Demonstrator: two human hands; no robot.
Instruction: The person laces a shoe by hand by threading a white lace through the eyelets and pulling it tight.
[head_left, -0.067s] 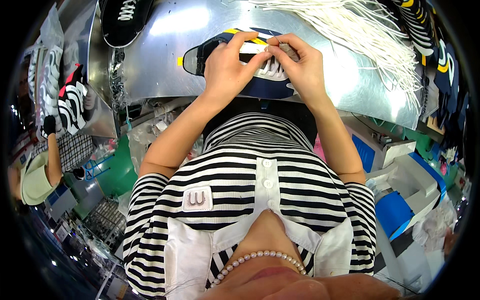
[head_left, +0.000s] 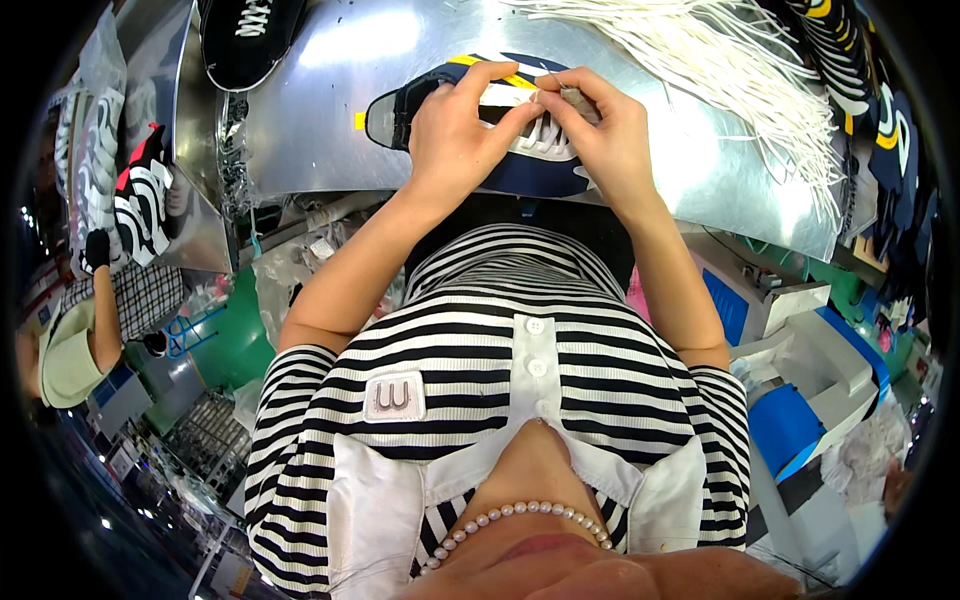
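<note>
- Very little has changed: both hands are in nearly the same place over the shoe [head_left: 532,174], as a moment ago.
- The clearest difference is at the right hand [head_left: 617,135]: the greyish tool [head_left: 579,101] in its fingers shows narrower and more upright, as if turned slightly. A thin tip shows just beyond the fingers.
- The right hand is closed around that tool, its thumb and forefinger drawn narrow near the white laces [head_left: 548,140].
- The left hand [head_left: 457,130] has thumb and forefinger apart, with the white tongue [head_left: 503,95] between them. The thumb tip is beside the right hand's fingertips; whether it pinches a lace there, I cannot tell.
- The shoe has not visibly shifted. It lies across the near-middle of the bench [head_left: 320,135], heel opening to the left, toe end to the right beneath the right hand.
- For the work, this suggests a small adjustment within the same lacing step; nothing shows it finished, and the laces look much as they did.
- The heap of laces [head_left: 715,85] at the right of the bench shows no clear change.
- The black shoe [head_left: 248,45] at upper left sits slightly higher in view, probably from head movement.
</note>
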